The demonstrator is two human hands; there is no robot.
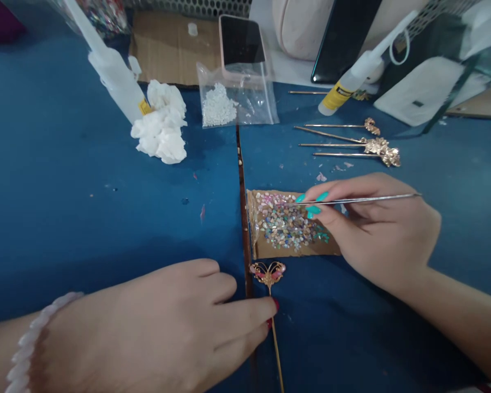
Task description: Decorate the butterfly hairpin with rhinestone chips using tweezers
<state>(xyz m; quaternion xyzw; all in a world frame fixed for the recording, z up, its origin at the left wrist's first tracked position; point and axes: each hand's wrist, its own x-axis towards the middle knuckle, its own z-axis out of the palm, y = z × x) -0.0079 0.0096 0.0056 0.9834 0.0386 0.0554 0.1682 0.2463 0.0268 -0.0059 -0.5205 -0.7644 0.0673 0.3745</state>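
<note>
My left hand [167, 322] pinches the stem of a gold butterfly hairpin [269, 276] between thumb and forefinger. Pink pieces sit in the hairpin's wings, and its long stem runs down past my fingers. In my right hand [387, 234] are thin metal tweezers [360, 200], held almost level, their tips over the pink end of a pile of small gems [288, 224]. The many-coloured gems lie spread on a piece of brown cardboard [276, 252]. Whether a gem is between the tweezer tips is too small to tell.
Several gold hairpins [343, 145] lie at the back right, below a yellow-labelled glue bottle [343, 90]. Another bottle [114, 82] leans by crumpled white tissue [161, 125]. Behind are a bag of clear beads [221, 106] and a phone [242, 43]. A seam [240, 158] crosses the blue table.
</note>
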